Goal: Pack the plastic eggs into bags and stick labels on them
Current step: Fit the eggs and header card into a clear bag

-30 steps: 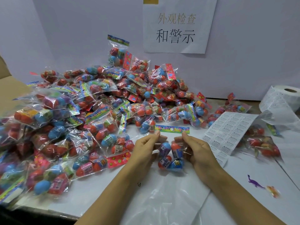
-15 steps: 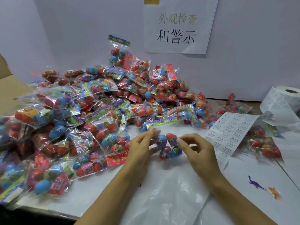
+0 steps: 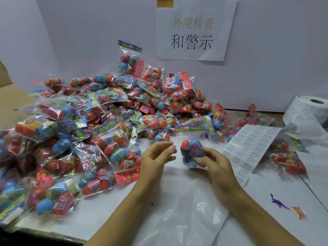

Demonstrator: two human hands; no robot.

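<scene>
Here, from the head camera, the right hand [image 3: 215,167] grips a small clear plastic bag of red and blue plastic eggs [image 3: 192,151], fingers and thumb curled round it, and holds it just above the white bench [image 3: 110,212]. The bag's printed paper header is not plain to see; the bag itself is somewhat blurred. The left hand [image 3: 156,155] hovers just beside it, apart from the bag, fingers loosely bent and holding nothing.

To the left and behind spreads a big heap of filled clear bags of coloured plastic eggs with bright card headers [image 3: 99,125], piled against the pale wall [image 3: 71,32]. One bag stands upright at the top of the heap, leaning on the wall.

To the right of the held bag lies a white sheet of small printed warning labels [image 3: 248,146], running back to a white roll of label paper [image 3: 308,110] at the far right. A few more filled bags [image 3: 287,160] lie partly under and beside that sheet.

Near the right edge of the bench rest a small purple toy dinosaur [image 3: 278,202] and a small orange toy figure [image 3: 299,212], close together. A sheet of clear plastic film [image 3: 184,213] lies on the bench under the forearms. On the wall hangs a white paper sign with Chinese writing [image 3: 193,31].
</scene>
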